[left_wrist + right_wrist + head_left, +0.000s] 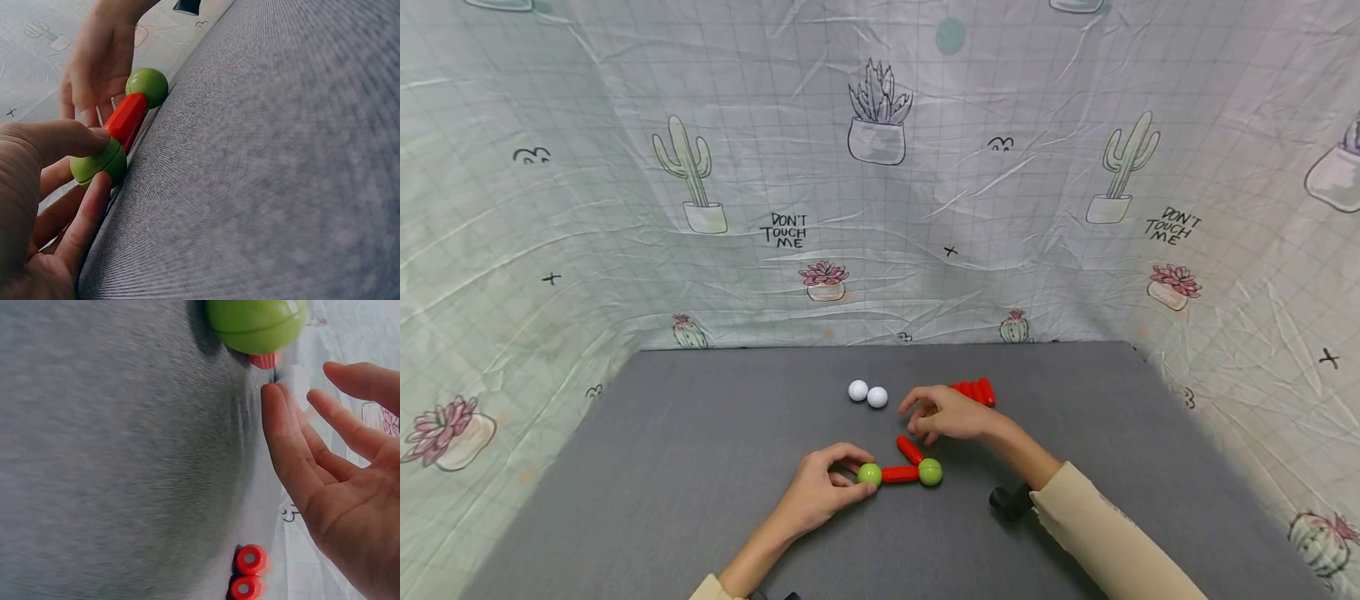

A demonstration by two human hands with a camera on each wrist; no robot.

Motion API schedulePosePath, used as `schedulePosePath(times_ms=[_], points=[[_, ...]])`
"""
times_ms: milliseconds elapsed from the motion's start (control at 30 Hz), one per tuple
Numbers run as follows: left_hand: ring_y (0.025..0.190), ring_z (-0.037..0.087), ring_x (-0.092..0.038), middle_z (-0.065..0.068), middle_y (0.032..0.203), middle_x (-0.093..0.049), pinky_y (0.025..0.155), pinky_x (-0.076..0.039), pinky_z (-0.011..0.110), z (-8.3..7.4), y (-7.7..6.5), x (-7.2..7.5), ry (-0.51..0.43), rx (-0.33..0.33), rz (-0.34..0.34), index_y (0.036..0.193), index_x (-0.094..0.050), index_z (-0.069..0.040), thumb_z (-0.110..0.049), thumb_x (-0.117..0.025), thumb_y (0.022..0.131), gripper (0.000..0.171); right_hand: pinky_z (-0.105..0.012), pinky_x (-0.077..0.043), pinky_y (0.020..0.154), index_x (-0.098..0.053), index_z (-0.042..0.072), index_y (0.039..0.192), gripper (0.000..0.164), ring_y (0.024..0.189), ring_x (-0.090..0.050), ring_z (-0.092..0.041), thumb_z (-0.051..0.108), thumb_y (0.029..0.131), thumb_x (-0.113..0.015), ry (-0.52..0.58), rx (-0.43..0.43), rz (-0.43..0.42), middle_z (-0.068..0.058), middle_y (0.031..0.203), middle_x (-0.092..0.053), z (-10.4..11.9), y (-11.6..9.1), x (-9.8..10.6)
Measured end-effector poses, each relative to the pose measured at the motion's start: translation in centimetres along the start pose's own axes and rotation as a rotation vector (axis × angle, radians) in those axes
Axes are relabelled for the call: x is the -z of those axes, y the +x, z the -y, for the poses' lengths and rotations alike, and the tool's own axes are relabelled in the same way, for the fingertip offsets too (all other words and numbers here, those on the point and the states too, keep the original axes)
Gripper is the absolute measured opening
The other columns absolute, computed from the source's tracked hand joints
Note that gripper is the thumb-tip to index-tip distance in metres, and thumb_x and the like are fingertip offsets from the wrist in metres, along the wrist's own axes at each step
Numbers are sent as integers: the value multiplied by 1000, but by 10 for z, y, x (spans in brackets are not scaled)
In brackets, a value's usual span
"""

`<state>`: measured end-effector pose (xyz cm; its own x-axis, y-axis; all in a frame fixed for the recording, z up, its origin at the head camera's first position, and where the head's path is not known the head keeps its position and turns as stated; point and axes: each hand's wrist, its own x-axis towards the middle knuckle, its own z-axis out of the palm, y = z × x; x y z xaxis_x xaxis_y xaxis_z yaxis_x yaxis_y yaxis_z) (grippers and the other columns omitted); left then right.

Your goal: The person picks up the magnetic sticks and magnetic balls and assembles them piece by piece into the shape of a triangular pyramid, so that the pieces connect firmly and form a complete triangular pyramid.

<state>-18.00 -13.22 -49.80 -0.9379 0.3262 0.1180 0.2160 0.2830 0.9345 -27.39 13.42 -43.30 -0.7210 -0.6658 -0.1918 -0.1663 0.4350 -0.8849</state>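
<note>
My left hand (pixel 820 487) pinches a green ball (pixel 869 475) between thumb and fingers at the table surface. A red rod (pixel 899 474) runs from that ball to a second green ball (pixel 930 472) on its right. From the second ball another red rod (pixel 911 451) slants away to the back left. Just beyond this slanted rod is my right hand (pixel 953 414), holding nothing, its fingers loosely bent. In the right wrist view, the fingers (pixel 284 434) are spread apart from the thumb, close to the second green ball (pixel 256 325).
Two white balls (pixel 877 397) sit side by side farther back, left of the right hand. Several red rods (pixel 987 392) lie in a row behind the right wrist, partly hidden by it. A patterned cloth (pixel 880 208) hangs around the grey table (pixel 715 417).
</note>
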Motion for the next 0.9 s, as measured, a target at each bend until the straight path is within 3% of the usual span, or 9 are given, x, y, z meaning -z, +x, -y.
schedulePosePath(times_ms=[200, 400, 633, 900], points=[[89, 9, -68, 10, 107, -74, 71, -59, 21, 1, 1, 0, -9, 6, 6, 113, -76, -11, -17, -88, 82, 34, -46, -63, 83, -59, -6, 132, 32, 96, -70, -33, 5, 101, -59, -55, 6, -70, -28, 114, -70, 11, 18, 6], [87, 9, -68, 12, 108, -74, 70, -58, 21, 1, 1, 1, -10, 10, 15, 113, -75, -10, -17, -88, 83, 34, -46, -61, 83, -62, -1, 132, 35, 91, -72, -38, 11, 99, -65, -137, -11, -155, -19, 109, -72, 19, 40, 8], [88, 9, -68, 11, 109, -74, 71, -58, 21, 1, 1, 1, -12, 25, 20, 114, -75, -11, -17, -88, 83, 34, -34, -58, 74, -63, 5, 133, 41, 80, -71, -27, 18, 95, -73, -238, -110, -142, -11, 106, -72, 22, 62, 7], [85, 9, -69, 12, 109, -74, 70, -58, 21, 1, 1, 1, -19, 29, 22, 114, -75, -10, -17, -88, 83, 34, -35, -61, 78, -64, 4, 132, 43, 88, -71, -24, 15, 92, -77, -257, -156, -97, -11, 107, -73, 25, 74, 10]])
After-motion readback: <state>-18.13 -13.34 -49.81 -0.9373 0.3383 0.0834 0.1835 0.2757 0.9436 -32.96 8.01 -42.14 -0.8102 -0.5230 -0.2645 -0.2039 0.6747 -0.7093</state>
